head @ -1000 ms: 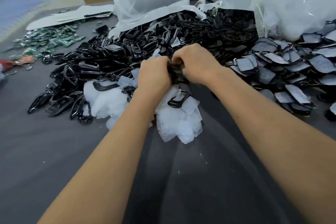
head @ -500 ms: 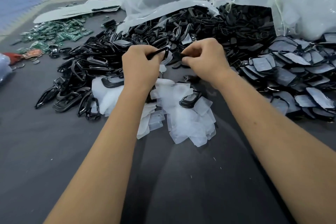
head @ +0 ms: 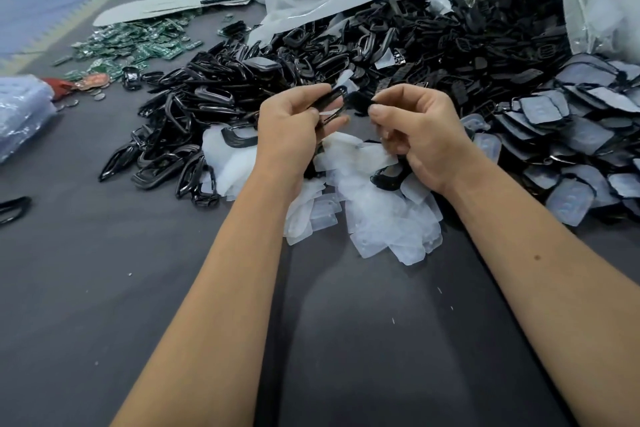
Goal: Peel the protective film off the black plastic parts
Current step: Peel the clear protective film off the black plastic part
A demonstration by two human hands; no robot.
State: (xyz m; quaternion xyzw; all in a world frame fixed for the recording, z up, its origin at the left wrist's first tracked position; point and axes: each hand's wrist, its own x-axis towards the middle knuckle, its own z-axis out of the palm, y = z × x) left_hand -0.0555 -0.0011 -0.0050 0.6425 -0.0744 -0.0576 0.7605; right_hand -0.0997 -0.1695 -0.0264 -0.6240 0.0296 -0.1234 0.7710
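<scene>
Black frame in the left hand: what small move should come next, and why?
Probably draw the right hand away to the right to strip the film. The left hand grips the black frame, and the right thumb and forefinger pinch at its end, where pale film shows.

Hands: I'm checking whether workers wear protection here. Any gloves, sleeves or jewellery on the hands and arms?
None visible. The left hand and right hand are bare, with no gloves, rings or watch showing. Both forearms are uncovered down to the frame edge, so no sleeves show. The right forearm has one small dark mark.
</scene>
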